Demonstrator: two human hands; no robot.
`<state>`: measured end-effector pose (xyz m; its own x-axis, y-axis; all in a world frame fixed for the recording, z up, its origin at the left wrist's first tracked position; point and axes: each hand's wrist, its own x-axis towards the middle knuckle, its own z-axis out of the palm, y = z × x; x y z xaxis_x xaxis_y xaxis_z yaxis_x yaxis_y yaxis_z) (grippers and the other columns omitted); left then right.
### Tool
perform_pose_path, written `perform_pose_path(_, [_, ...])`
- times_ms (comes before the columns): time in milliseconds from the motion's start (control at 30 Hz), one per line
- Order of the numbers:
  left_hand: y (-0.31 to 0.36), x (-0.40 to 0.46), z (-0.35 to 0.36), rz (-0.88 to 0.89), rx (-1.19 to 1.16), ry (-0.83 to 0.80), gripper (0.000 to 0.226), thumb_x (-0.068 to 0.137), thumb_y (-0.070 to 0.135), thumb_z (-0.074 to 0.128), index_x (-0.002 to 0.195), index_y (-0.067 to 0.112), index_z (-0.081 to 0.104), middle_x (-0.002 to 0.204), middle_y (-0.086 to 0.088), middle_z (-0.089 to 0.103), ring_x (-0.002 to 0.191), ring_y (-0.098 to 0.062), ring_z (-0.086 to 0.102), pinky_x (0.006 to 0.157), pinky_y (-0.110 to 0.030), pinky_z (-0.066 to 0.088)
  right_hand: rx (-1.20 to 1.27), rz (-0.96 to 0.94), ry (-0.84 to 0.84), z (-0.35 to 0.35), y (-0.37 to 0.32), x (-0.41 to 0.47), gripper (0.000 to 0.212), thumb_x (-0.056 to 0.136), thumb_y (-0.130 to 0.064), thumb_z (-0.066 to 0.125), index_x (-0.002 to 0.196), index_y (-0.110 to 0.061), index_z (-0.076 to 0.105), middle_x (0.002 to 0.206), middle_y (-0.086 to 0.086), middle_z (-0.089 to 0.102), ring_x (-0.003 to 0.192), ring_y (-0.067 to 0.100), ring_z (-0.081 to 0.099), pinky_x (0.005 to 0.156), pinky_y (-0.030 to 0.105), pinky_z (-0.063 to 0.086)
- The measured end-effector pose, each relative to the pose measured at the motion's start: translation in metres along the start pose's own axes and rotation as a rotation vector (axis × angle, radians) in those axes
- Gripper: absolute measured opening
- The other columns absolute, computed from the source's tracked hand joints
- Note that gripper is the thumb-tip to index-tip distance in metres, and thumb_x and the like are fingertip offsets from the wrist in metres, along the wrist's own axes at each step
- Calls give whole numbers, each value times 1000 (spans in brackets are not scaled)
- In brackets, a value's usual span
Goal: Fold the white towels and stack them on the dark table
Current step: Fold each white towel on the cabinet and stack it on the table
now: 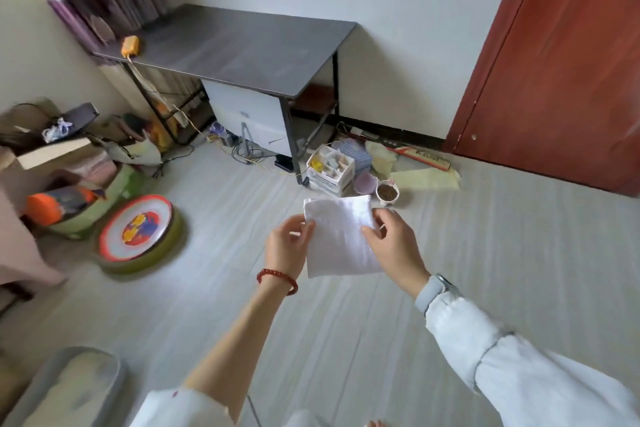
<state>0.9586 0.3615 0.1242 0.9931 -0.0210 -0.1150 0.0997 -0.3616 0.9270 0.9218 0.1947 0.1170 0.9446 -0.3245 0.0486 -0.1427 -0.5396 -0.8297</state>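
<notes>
Both hands, left hand and right hand, pinch a folded white towel by its side edges, up in the air over the floor. Dark table sits well apart, against the wall.

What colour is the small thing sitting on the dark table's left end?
Orange: the small object on the dark table, with a cord trailing down. Head view, the only one.

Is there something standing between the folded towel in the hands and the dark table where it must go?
Nothing visible. The white towel, held by left hand and right hand, has bare floor ahead. On the dark table only an orange object sits, at its far left corner.
</notes>
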Motion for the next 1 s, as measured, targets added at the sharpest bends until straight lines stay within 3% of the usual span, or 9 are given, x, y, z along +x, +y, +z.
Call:
perform_pose_path(100, [-4,60,-27,58,181,172,14,89,16,56,96,11,67,80,1,59,65,-15,52,58,-19,33,-114,-123,-40,49,-30,64,6,86,-15,60,86,-11,55,81,0,50,72,24,47,65,28,32])
perform_pose_path(200, [-18,133,-60,65,283,225,15,90,18,54,97,11,65,83,2,57,67,-15,50,59,-17,29,-236,-228,-63,103,-59,130,19,88,-19,58,102,-6,60,99,11,62,88,34,58,69,38,44])
perform_pose_path(300, [-29,218,-100,92,334,244,16,91,20,52,99,11,63,86,4,54,70,-17,53,62,-21,31,-299,-297,-59,160,-90,200,23,89,-22,57,105,-6,60,100,13,64,93,35,59,69,39,45])
perform_pose_path(433, [-31,324,-151,119,384,232,19,92,24,51,101,12,62,89,4,52,71,-17,54,64,-25,38,-297,-255,-54,225,-138,290,22,90,-22,55,105,-6,59,99,12,65,94,33,58,67,34,37])
perform_pose_path(600, [-39,441,-182,70,376,205,19,92,24,51,101,12,63,94,-2,59,72,-17,52,71,-29,45,-265,-110,-171,280,-170,389,20,90,-22,52,104,-7,56,98,11,64,92,32,56,65,31,32])
perform_pose_path(700, [-39,516,-183,68,383,154,20,91,25,51,102,15,63,97,-2,61,76,-16,51,73,-28,45,-221,-19,-247,305,-169,455,17,88,-20,53,97,-5,55,87,11,62,88,33,56,69,36,40])
perform_pose_path(833, [-33,626,-179,63,386,76,20,90,25,52,104,17,64,95,1,63,80,-15,52,73,-25,42,-202,26,-293,335,-167,559,19,86,-20,54,96,-5,57,92,11,64,91,31,56,77,36,43])
perform_pose_path(933, [-17,718,-176,8,313,50,16,89,23,54,98,17,66,86,1,62,79,-14,52,68,-22,37,-139,59,-286,355,-168,648,17,85,-21,54,97,-10,58,87,1,60,89,26,55,77,33,41])
perform_pose_path(1000, [-3,780,-171,-73,195,9,9,87,22,56,87,21,65,82,1,61,78,-17,55,67,-26,44,-96,84,-310,364,-171,709,16,84,-21,54,97,-13,58,87,-3,58,89,23,55,78,32,42])
